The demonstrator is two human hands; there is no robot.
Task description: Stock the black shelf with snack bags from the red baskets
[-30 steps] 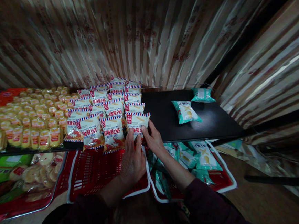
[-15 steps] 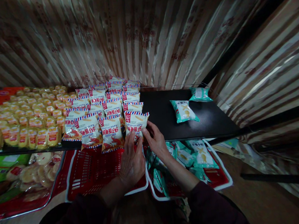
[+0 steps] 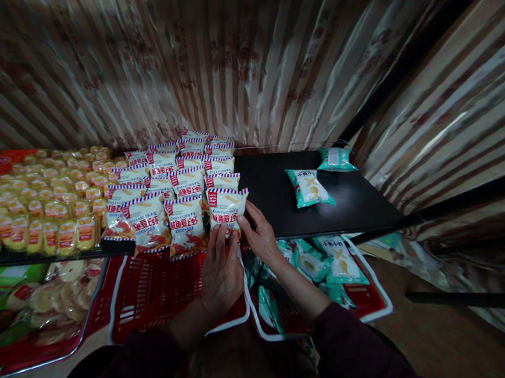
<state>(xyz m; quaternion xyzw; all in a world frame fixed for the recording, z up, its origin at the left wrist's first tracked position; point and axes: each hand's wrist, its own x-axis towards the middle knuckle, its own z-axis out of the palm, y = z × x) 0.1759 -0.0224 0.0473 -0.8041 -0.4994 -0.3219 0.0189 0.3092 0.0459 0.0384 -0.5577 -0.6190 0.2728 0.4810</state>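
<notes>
A white snack bag (image 3: 228, 201) with a striped red and blue top edge stands at the front right of a group of matching bags. My right hand (image 3: 260, 235) grips its right edge between thumb and fingers. Against its lower front lie the fingers of my left hand (image 3: 222, 270), closed on the bag's bottom part. Just left of it, a similar snack bag (image 3: 186, 226) leans at the shelf's front edge, apart from my hands. More of these bags are stacked in rows behind, partly hidden by the front ones.
On the black shelf (image 3: 272, 211) two teal snack bags (image 3: 310, 187) lie to the right. Yellow packaged cakes (image 3: 66, 234) fill the left. Below are a red basket (image 3: 164, 289), another basket (image 3: 386, 303) with teal bags, and one with packaged round biscuits (image 3: 64, 297). A striped curtain (image 3: 208, 70) hangs behind.
Both hands remain at the same snack bag, with only slight finger movement. The view has shifted a little, so the shelf goods appear slightly farther left.
</notes>
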